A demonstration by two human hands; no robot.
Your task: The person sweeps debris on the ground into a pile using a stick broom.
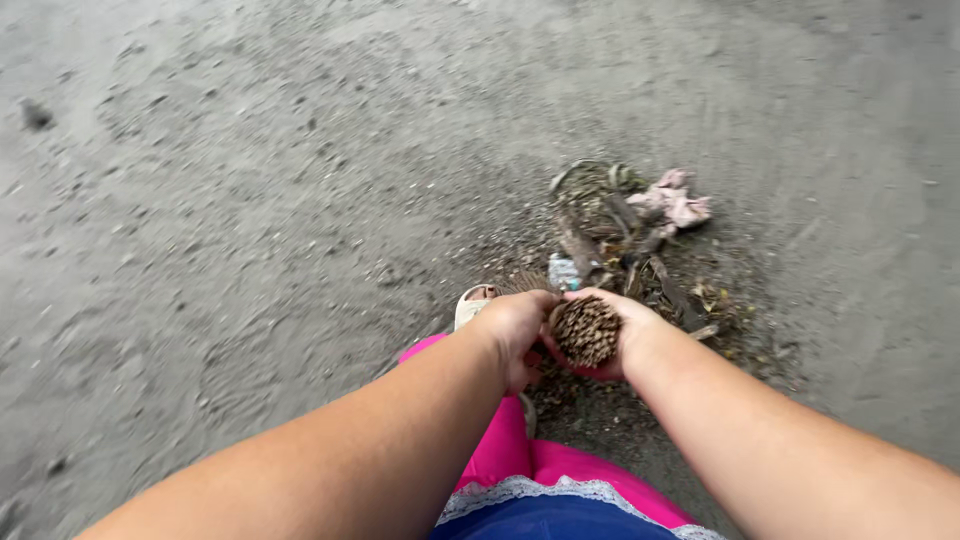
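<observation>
Both my hands grip a broom made of thin brown sticks (586, 330), seen end-on, so the cut stick ends face the camera. My left hand (515, 325) wraps the bundle from the left. On the other side, my right hand (625, 330) closes around it. The broom points down toward a swept pile of rubbish (630, 240) on the grey sandy ground: dry leaves, twigs, a pink crumpled scrap (678, 200) and a small pale wrapper (563, 270).
My foot in a pale sandal (470, 303) stands just left of the pile. Bright pink trousers (520, 455) and a blue lace-edged hem (540, 515) fill the bottom centre. Grey dirt ground (250, 180) with brush marks and small pebbles spreads all around.
</observation>
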